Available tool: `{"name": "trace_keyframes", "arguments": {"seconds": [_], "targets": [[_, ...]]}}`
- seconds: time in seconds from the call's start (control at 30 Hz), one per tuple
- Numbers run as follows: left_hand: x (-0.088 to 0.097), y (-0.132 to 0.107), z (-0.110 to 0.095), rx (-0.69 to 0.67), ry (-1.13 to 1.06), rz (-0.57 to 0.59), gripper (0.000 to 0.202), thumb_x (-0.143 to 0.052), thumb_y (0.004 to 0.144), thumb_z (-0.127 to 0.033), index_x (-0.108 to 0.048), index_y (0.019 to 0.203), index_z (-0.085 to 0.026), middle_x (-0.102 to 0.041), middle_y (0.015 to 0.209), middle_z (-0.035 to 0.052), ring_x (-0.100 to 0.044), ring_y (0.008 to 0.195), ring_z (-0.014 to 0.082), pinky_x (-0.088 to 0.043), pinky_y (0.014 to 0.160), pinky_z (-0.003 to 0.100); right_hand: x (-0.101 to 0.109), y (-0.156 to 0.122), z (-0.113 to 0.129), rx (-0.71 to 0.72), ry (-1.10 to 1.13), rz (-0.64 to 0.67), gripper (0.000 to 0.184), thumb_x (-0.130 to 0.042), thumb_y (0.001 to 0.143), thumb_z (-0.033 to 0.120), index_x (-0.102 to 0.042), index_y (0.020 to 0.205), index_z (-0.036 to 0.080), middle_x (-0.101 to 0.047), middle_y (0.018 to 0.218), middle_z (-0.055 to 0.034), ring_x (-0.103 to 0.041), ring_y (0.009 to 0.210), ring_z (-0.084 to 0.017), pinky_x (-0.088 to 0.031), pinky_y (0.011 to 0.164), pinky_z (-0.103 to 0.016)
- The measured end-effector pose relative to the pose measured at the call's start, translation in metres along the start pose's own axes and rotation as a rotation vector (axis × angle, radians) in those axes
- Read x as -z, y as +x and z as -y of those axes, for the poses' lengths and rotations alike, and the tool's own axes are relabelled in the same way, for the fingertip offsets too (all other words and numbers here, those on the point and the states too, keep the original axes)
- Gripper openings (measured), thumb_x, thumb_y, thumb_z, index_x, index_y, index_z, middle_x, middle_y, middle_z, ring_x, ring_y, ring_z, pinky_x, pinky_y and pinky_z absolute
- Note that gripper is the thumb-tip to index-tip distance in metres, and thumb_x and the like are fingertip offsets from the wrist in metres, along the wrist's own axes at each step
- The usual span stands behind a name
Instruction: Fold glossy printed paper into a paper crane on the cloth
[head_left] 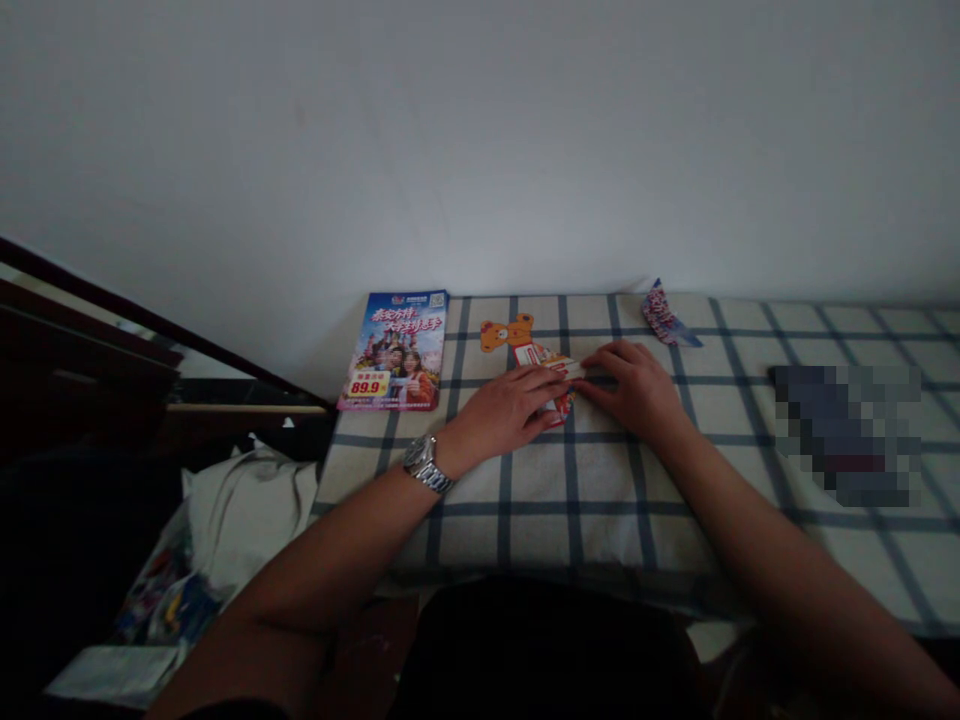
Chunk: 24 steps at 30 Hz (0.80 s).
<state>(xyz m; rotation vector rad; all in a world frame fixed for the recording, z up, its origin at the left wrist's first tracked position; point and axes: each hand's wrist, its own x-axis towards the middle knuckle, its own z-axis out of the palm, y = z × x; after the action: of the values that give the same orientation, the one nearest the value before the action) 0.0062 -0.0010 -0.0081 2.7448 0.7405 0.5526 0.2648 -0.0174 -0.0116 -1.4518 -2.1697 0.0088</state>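
Note:
A piece of folded, brightly printed paper (556,364) in red, white and yellow lies on the checked cloth, partly covered by both hands. My left hand (495,415) rests flat across its near left side, fingers stretched out, a metal watch (427,462) on the wrist. At the paper's right end, the thumb and fingertips of my right hand (637,388) pinch its edge. Just beyond my left hand is an orange bear figure (507,334); whether it belongs to the same paper, I cannot tell.
A stack of printed flyers (394,350) lies at the back left of the checked cloth (600,500). Near the wall (525,150) stands a folded paper piece (664,315). A blurred dark object (840,430) lies at right. Bags (247,500) are lower left.

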Motion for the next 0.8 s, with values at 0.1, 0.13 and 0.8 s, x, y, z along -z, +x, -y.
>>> {"name": "trace_keyframes", "arguments": {"seconds": [0.1, 0.13, 0.8], "targets": [[0.0017, -0.0003, -0.0002, -0.001, 0.024, 0.000, 0.044, -0.057, 0.106, -0.030, -0.056, 0.149, -0.020, -0.054, 0.156, 0.0092, -0.049, 0.146, 0.0269, -0.045, 0.124, 0.049, -0.0002, 0.0006, 0.0011, -0.001, -0.007, -0.004, 0.030, -0.072, 0.096, 0.048, -0.076, 0.112, 0.023, -0.072, 0.108, -0.0107, -0.064, 0.099, -0.031, -0.054, 0.089, -0.045], [0.0024, -0.0005, -0.0002, 0.003, 0.031, -0.001, 0.045, -0.058, 0.106, -0.030, -0.055, 0.150, -0.020, -0.054, 0.156, 0.0096, -0.049, 0.146, 0.0271, -0.045, 0.124, 0.050, -0.0007, 0.0008, 0.0008, -0.001, -0.009, -0.007, 0.029, -0.071, 0.097, 0.047, -0.076, 0.114, 0.023, -0.072, 0.108, -0.0105, -0.064, 0.099, -0.031, -0.054, 0.089, -0.045], [0.0040, -0.0005, -0.0020, 0.031, 0.055, 0.006, 0.048, -0.057, 0.107, -0.035, -0.053, 0.152, -0.019, -0.052, 0.158, 0.0104, -0.048, 0.146, 0.0278, -0.045, 0.124, 0.049, 0.0005, -0.0020, 0.0045, 0.014, -0.072, 0.048, 0.046, -0.072, 0.093, 0.053, -0.074, 0.123, 0.020, -0.070, 0.117, -0.0138, -0.064, 0.104, -0.033, -0.053, 0.092, -0.048]]}}
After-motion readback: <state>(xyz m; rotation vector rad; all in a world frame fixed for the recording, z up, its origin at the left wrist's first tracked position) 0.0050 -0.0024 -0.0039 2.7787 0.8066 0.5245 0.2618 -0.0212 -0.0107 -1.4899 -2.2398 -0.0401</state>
